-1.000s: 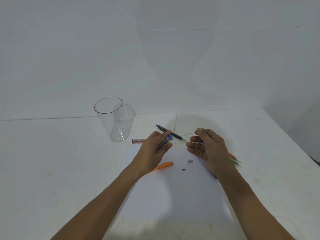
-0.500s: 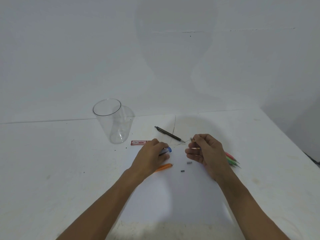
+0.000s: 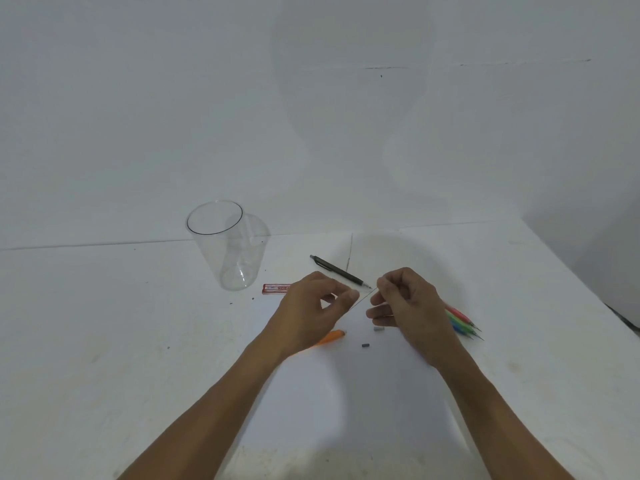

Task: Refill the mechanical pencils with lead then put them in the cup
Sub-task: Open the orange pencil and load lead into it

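- Clear plastic, the cup (image 3: 225, 251) stands upright on the far left of the tabletop (image 3: 104, 341) with nothing in it; no pencil has gone in yet.
- The right hand (image 3: 412, 306) pinches a thin lead (image 3: 366, 295) at its fingertips, and the strand slants down toward the left hand (image 3: 311, 310).
- The left hand is curled, thumb close to forefinger; I cannot tell what it holds, if anything.
- By my reading a refill is under way, and the task as a whole is at an early stage.
- Left to handle are the black pencil (image 3: 337, 270) lying just beyond the hands, the orange pencil (image 3: 332, 337) partly under the left wrist, and a bunch of coloured pencils (image 3: 464, 322) behind the right hand.
- Two small grey caps (image 3: 378, 329) lie loose below the hands, so at least one pencil probably needs closing.
- The red lead case (image 3: 275, 288) lies flat beside the cup; its contents do not show.
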The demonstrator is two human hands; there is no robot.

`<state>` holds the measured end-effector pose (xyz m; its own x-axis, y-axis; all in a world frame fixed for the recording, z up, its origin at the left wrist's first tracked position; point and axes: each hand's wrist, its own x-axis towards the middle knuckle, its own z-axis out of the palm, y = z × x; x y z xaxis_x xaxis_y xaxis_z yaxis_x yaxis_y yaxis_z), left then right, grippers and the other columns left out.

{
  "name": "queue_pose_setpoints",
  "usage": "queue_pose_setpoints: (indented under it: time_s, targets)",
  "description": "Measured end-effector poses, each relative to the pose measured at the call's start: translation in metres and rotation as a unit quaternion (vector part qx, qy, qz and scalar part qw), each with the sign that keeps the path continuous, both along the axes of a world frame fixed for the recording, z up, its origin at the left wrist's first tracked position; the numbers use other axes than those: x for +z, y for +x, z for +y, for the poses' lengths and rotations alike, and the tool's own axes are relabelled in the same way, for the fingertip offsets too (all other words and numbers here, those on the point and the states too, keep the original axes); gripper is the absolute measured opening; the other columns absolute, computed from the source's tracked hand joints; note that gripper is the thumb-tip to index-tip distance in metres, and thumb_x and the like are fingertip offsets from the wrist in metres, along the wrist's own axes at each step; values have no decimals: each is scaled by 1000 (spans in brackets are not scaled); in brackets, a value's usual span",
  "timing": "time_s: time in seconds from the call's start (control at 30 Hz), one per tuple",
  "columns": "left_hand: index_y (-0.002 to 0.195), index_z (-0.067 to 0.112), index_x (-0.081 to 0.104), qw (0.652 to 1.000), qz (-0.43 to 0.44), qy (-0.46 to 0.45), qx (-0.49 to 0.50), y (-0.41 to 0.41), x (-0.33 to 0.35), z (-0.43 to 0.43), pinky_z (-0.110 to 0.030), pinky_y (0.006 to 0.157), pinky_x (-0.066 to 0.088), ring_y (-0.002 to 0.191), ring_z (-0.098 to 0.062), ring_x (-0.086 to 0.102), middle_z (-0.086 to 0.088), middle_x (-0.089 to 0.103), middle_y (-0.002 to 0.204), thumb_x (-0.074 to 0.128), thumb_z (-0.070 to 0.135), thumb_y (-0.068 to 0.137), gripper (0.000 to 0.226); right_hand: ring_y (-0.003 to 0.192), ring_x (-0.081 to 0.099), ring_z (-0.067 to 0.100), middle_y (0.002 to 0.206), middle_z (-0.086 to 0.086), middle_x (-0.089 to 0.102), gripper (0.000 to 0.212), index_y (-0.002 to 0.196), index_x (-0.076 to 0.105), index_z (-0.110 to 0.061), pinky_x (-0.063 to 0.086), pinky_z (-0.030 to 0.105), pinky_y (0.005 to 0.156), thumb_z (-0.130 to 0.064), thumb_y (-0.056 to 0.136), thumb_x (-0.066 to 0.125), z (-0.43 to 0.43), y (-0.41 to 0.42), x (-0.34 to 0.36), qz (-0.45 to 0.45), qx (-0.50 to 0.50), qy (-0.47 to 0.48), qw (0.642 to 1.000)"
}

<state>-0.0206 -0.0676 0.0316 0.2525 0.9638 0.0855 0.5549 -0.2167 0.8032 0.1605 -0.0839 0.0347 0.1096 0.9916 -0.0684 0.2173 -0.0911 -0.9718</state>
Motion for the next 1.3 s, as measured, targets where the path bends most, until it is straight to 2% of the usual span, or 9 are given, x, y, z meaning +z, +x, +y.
queue_pose_setpoints:
  time_s: [0.13, 0.3, 0.43, 0.63, 0.77, 0.97, 1.2, 1.3]
  targets:
    - [90, 32, 75, 1000, -2, -20, -13, 1, -2, -3, -20, 80, 49, 90, 3, 62, 14, 63, 97, 67, 42, 87, 14, 70, 73, 25, 81, 13, 70, 12, 94, 58, -10, 61, 46, 72, -21, 98, 54, -1, -1, 0, -11, -3, 8, 1000]
    - [90, 27, 74, 1000, 5, -8, -13, 3, -5, -3, -19, 79, 47, 89, 1, 61, 12, 62, 96, 66, 35, 88, 11, 69, 73, 24, 81, 12, 70, 13, 95, 58, -11, 62, 45, 70, -23, 98, 55, -1, -3, -3, -3, -10, 16, 1000]
    - [92, 23, 72, 1000, 3, 17, -9, 4, -5, -5, -18, 79, 48, 88, 1, 61, 11, 61, 94, 63, 32, 91, 12, 71, 74, 22, 85, 10, 72, 19, 104, 61, -12, 62, 40, 71, -28, 96, 57, -3, -7, -4, 50, -9, -10, 999]
    - [95, 22, 72, 999, 23, 45, -18, 7, -6, -4, -25, 81, 51, 89, -2, 61, 10, 59, 96, 60, 34, 93, 17, 78, 74, 23, 89, 5, 76, 19, 106, 68, -12, 62, 35, 71, -24, 94, 60, -10, -10, -10, 88, 59, -49, 993]
    - [96, 24, 72, 998, 42, 52, -20, 5, -8, -4, -29, 82, 52, 90, -2, 60, 12, 58, 97, 58, 37, 94, 19, 78, 74, 25, 90, 6, 76, 17, 104, 68, -10, 62, 36, 71, -21, 94, 60, -10, -10, -9, 105, 58, -58, 991]
    - [103, 31, 66, 996, 80, 48, -8, -1, -6, -7, -24, 81, 51, 92, 0, 59, 15, 57, 105, 56, 49, 92, 23, 78, 74, 25, 91, 9, 74, 15, 102, 68, -10, 61, 36, 73, -21, 94, 61, -12, -9, -11, 113, 21, -65, 991]
    - [116, 30, 62, 956, 282, 68, -38, -13, -20, -18, -27, 81, 46, 98, -13, 53, 8, 57, 110, 53, 53, 92, 34, 76, 74, 24, 90, 10, 72, 15, 102, 67, -10, 62, 35, 70, -20, 92, 62, -10, -6, -13, 118, -24, -72, 990]
    - [118, 27, 61, 945, 316, 72, -42, -12, -21, -19, -26, 77, 45, 96, -15, 53, 5, 57, 110, 49, 51, 96, 35, 78, 74, 25, 92, 11, 72, 17, 103, 66, -8, 62, 37, 73, -19, 92, 62, -11, -6, -15, 129, -24, -76, 988]
